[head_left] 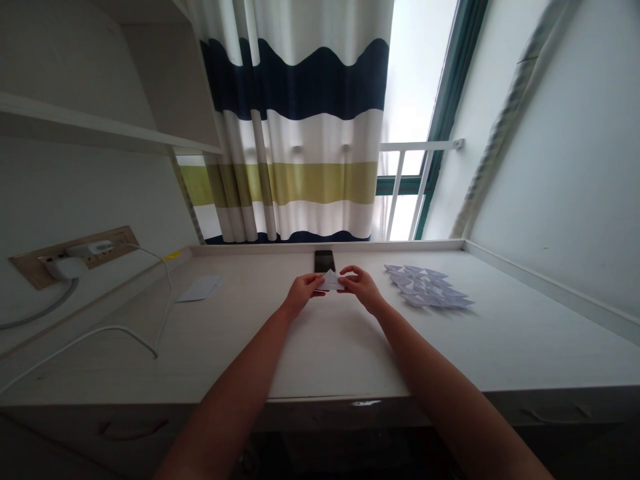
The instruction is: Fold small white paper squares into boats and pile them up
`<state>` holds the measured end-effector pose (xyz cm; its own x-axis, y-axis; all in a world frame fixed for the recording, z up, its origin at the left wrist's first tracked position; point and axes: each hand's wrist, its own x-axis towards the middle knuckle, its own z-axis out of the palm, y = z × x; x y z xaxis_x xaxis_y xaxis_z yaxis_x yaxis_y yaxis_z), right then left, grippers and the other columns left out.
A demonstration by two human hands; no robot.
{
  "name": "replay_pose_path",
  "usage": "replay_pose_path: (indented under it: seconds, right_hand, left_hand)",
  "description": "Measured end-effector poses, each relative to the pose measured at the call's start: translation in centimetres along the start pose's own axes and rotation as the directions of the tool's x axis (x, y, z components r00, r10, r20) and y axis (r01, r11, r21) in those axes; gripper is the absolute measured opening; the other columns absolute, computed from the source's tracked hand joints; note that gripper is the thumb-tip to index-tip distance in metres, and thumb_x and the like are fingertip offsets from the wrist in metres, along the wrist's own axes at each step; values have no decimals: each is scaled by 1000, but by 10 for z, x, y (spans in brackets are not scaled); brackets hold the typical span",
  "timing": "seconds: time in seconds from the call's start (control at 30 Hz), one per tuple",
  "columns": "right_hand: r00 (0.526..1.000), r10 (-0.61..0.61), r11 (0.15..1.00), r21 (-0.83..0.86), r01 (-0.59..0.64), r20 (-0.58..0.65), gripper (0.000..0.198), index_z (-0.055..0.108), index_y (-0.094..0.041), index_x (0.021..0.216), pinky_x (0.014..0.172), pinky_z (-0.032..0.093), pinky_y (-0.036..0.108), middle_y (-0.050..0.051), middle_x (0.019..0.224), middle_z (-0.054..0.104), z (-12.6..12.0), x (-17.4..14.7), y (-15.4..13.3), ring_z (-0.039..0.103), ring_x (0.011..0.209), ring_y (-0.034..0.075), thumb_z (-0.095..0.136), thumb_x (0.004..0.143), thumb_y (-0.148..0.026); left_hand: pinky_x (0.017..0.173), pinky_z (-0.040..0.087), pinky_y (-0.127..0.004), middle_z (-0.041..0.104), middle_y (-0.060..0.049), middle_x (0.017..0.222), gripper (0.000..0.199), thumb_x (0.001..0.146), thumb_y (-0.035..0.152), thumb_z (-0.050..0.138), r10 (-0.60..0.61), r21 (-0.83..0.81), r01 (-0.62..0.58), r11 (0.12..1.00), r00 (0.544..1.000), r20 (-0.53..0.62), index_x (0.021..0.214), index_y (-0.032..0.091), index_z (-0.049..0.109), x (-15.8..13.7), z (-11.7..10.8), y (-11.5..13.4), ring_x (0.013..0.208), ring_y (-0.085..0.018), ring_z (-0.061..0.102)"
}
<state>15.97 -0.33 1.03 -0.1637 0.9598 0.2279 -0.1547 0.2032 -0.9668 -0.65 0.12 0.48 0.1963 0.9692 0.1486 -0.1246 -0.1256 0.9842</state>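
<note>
A small folded piece of white paper [331, 281] with a pointed top is held up over the middle of the desk. My left hand [303, 292] pinches its left end, and my right hand [361, 287] grips the right end between thumb and fingers. Just behind the paper lies a dark phone [325, 260], its near part hidden. To the right of my right hand, several folded paper pieces [427, 287] lie in overlapping rows. A flat stack of white paper [199, 289] rests on the left side of the desk.
The white desk [330, 360] has a raised rim at the back and sides. A white cable [167, 287] runs from a wall socket [75, 257] across the left side. A striped curtain [300, 133] hangs behind, and a shelf [100, 127] juts out at upper left.
</note>
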Motion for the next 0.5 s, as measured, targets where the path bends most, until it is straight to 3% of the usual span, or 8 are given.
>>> replay_pose_path:
  seconds: [0.13,0.23,0.5]
  right_hand:
    - [999,-4,999,39,2,33,30,49,-19,75,68,53,36,-2,59,62,1,0,1,61,63,14,70,58,-32]
    - [997,-43,999,10,43,57,25,49,-19,72,69,52,35,-3,61,62,0,0,2,60,65,13,66,61,-33]
    - [983,-168,943,-277,182,76,17,62,-17,77,60,48,30,0,65,58,1,1,5,53,59,11,63,63,-26]
  left_hand:
    - [66,51,-30,63,-3,71,35,65,32,64,65,42,-63,997,997,-49,94,14,57,-1,2,2,66,-14,59]
    - [64,51,-29,62,-2,69,30,66,33,62,125,90,-121,989,991,-47,88,14,58,-1,3,1,65,-14,59]
    - [60,51,-28,61,-2,70,24,66,35,60,201,87,-196,977,979,-46,78,14,62,1,2,-2,66,-13,56]
